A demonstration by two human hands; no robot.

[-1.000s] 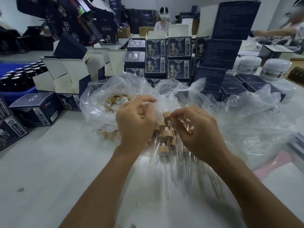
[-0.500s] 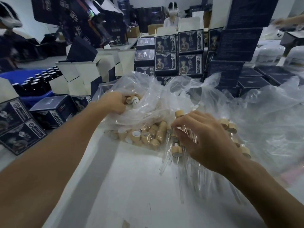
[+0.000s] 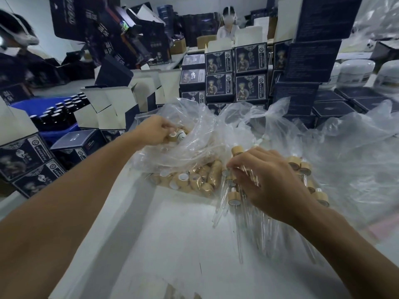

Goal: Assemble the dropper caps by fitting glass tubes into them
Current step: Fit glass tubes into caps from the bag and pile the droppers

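My left hand [image 3: 154, 130] reaches into a clear plastic bag [image 3: 194, 134] and closes its fingers on a tan dropper cap [image 3: 176, 135] at the bag's mouth. More loose tan caps [image 3: 194, 178] lie heaped in the lower part of the bag. My right hand [image 3: 269, 182] rests on a bundle of clear glass tubes [image 3: 244, 229] on the white surface, fingers curled around several of them. Assembled droppers with tan caps [image 3: 234, 196] lie under and beside that hand, more of them [image 3: 302, 167] just to its right.
Dark blue printed boxes [image 3: 250, 72] are stacked behind the bag, open white-lined boxes [image 3: 112, 104] to the left. A blue crate of dark bottles [image 3: 56, 113] stands far left. White jars [image 3: 356, 71] and crumpled plastic [image 3: 356, 158] fill the right. Other people work behind.
My left hand left the right hand and reached up-left into the bag of caps, closing on one. My right hand stayed on the tubes, and the view shifted left.
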